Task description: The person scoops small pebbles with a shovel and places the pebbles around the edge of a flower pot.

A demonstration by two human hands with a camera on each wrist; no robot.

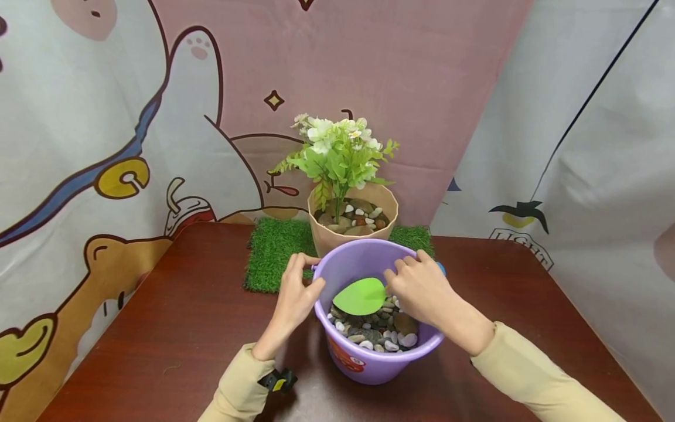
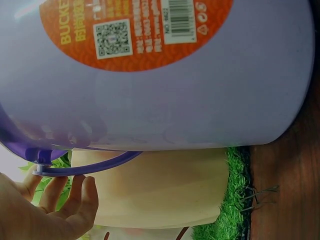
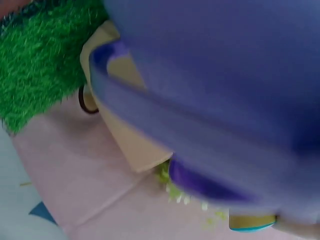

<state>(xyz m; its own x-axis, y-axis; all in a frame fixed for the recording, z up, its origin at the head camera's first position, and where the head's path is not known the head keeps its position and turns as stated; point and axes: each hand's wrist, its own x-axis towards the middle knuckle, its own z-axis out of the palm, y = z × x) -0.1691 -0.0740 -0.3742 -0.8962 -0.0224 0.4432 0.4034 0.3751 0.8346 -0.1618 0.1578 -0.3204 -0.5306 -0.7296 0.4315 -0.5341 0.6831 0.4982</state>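
A purple bucket point(image 1: 364, 363) with a red and orange label stands on the table, stones point(image 1: 377, 334) in its bottom. My left hand point(image 1: 295, 296) holds its left rim by the handle joint, thumb at the edge and fingers behind. The left wrist view shows those fingers point(image 2: 90, 197) curled beside the purple handle point(image 2: 95, 167). Over the bucket's right side, my right hand point(image 1: 422, 287) grips a toy shovel, its leaf-shaped green blade point(image 1: 361, 296) above the stones. A yellow piece with a blue edge point(image 3: 252, 221), beside the hand in the right wrist view, looks like its handle.
Close behind the bucket, a beige pot point(image 1: 337, 240) with white artificial flowers point(image 1: 343, 149) and stones stands on a green turf mat point(image 1: 276, 255). A printed cloth point(image 1: 422, 88) hangs behind the brown table point(image 1: 211, 305).
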